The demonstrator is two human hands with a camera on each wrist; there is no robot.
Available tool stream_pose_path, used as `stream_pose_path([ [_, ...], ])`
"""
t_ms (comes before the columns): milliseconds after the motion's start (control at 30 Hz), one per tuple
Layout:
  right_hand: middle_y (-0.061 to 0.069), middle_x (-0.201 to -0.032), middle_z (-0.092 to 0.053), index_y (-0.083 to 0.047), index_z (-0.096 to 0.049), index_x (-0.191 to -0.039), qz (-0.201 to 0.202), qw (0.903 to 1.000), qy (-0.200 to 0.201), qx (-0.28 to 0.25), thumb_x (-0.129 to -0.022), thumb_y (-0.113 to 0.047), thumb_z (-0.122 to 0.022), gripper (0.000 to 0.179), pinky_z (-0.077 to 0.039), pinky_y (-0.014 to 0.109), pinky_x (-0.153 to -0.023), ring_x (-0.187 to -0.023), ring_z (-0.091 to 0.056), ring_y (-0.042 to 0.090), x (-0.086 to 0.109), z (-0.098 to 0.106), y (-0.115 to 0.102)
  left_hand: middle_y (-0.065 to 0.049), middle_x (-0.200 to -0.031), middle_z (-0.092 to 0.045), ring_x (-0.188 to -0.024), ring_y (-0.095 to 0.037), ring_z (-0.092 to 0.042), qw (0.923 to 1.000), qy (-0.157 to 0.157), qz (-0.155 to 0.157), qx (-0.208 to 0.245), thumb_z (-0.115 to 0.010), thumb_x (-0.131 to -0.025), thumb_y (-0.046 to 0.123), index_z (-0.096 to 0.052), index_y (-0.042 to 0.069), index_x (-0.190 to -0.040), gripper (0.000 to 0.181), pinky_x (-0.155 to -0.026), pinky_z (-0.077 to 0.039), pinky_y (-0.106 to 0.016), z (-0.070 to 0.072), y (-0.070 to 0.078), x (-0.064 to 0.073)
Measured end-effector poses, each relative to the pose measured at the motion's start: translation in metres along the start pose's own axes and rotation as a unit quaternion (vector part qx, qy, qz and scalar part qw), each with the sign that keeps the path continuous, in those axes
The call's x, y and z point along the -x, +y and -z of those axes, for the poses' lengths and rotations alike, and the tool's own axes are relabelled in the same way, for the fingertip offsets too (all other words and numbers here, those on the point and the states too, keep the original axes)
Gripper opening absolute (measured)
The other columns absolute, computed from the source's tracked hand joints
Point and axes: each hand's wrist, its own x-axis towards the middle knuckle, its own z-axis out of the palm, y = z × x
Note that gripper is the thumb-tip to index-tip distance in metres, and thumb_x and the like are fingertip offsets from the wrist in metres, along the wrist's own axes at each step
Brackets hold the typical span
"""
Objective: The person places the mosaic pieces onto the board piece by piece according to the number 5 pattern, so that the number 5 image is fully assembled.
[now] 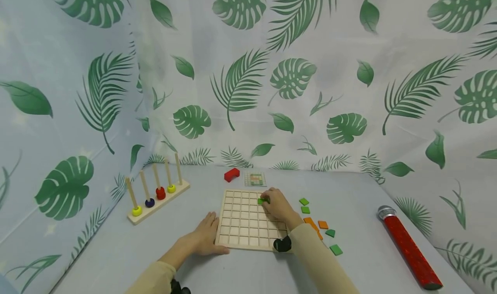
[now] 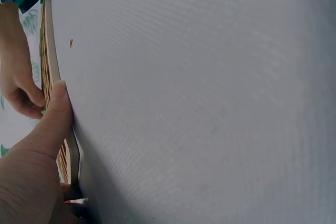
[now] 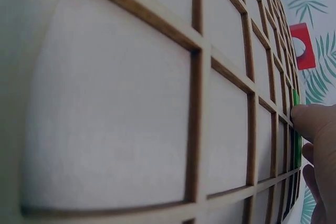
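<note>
A pale wooden grid board (image 1: 242, 218) lies flat on the table. My left hand (image 1: 206, 236) rests against its near left corner, fingers along the left side and thumb (image 2: 59, 111) along the near edge. Over the far right part of the board, my right hand (image 1: 277, 203) pinches a green tile (image 1: 261, 201) between thumb and fingertips. In the right wrist view green (image 3: 295, 98) shows at the fingertips, close against the far cells, partly hidden by the thumb. The cells I see around it are bare wood.
Several loose green tiles (image 1: 305, 210) and orange pieces (image 1: 323, 225) lie right of the board. Behind it are a red block (image 1: 231, 174) and a small pattern card (image 1: 255, 179). A peg stand with rings (image 1: 159, 203) stands left; a red microphone (image 1: 409, 246) lies far right.
</note>
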Motion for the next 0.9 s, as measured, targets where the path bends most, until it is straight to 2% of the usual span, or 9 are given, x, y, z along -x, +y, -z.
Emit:
stream_pose_path([
  [233, 0.008, -0.103, -0.056, -0.002, -0.065, -0.109, -0.002, 0.9999, 0.007, -0.009, -0.087, -0.004, -0.065, 0.022, -0.051, 0.036, -0.078, -0.099, -0.054, 0.026, 0.002, 0.008, 0.002, -0.035, -0.148, -0.016, -0.139, -0.045, -0.01, 1.0, 0.001, -0.001, 0.005, -0.063, -0.08, 0.06, -0.024, -0.015, -0.141, 0.105, -0.112, -0.018, -0.05, 0.002, 0.003, -0.001],
  [467, 0.006, -0.108, -0.056, -0.005, -0.064, -0.112, -0.021, 0.9996, 0.02, 0.0, -0.092, -0.01, -0.061, 0.021, -0.05, 0.038, -0.084, -0.105, -0.052, 0.026, 0.003, 0.013, 0.009, -0.035, -0.147, -0.017, -0.138, -0.045, -0.012, 1.0, 0.007, -0.001, -0.007, -0.065, -0.08, 0.059, -0.025, -0.017, -0.139, 0.104, -0.112, -0.019, -0.049, 0.002, 0.004, 0.001],
  [633, 0.008, -0.111, -0.056, -0.003, -0.063, -0.114, -0.036, 0.9988, 0.034, -0.007, -0.092, -0.009, -0.061, 0.023, -0.05, 0.039, -0.084, -0.105, -0.055, 0.026, 0.009, 0.016, 0.014, -0.035, -0.146, -0.019, -0.138, -0.045, -0.013, 0.9999, 0.006, -0.003, -0.012, -0.066, -0.08, 0.058, -0.026, -0.017, -0.139, 0.104, -0.111, -0.019, -0.049, 0.0, 0.003, 0.002],
  [900, 0.014, -0.109, -0.057, 0.002, -0.062, -0.112, -0.071, 0.9928, 0.086, 0.044, -0.091, -0.002, -0.059, 0.022, -0.05, 0.043, -0.082, -0.104, -0.053, 0.032, 0.02, 0.029, 0.022, -0.035, -0.147, -0.018, -0.138, -0.045, -0.012, 1.0, 0.007, -0.004, -0.005, -0.066, -0.08, 0.058, -0.025, -0.017, -0.14, 0.104, -0.112, -0.019, -0.049, -0.003, 0.0, 0.0],
])
